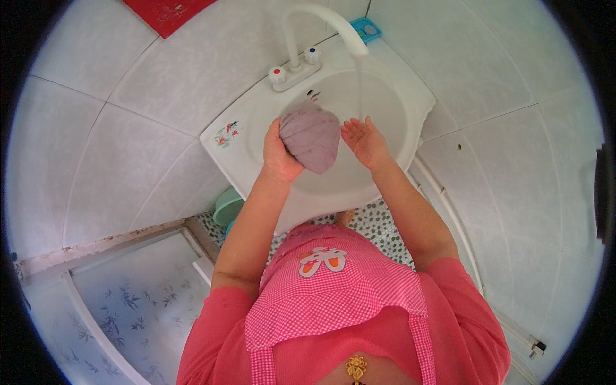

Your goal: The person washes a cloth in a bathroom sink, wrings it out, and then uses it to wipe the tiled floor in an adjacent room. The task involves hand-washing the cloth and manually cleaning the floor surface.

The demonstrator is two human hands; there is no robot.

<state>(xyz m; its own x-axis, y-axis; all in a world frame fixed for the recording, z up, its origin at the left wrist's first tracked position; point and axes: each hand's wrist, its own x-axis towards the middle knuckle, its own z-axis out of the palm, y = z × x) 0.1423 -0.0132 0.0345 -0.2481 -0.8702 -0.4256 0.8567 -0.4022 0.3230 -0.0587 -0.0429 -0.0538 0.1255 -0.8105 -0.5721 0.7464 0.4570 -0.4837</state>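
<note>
My left hand [281,156] holds a bunched grey-purple cloth [312,137] over the left part of the white washbasin [245,171]. The palm of my right hand [366,143] faces up with nothing in it, just right of the cloth, its fingertips beside the thin stream of water [359,89]. That stream falls from the white curved faucet spout [353,41]. Two round tap knobs, one with a red mark [277,74] and one with a blue mark [313,54], stand at the faucet's base.
A light blue soap dish [366,31] is at the basin's back corner. Below the basin's left edge stands a green plastic basin [227,207] on the pebble-patterned floor [378,226]. White pipes [445,197] run along the right wall, and a frosted door panel [139,293] is at lower left.
</note>
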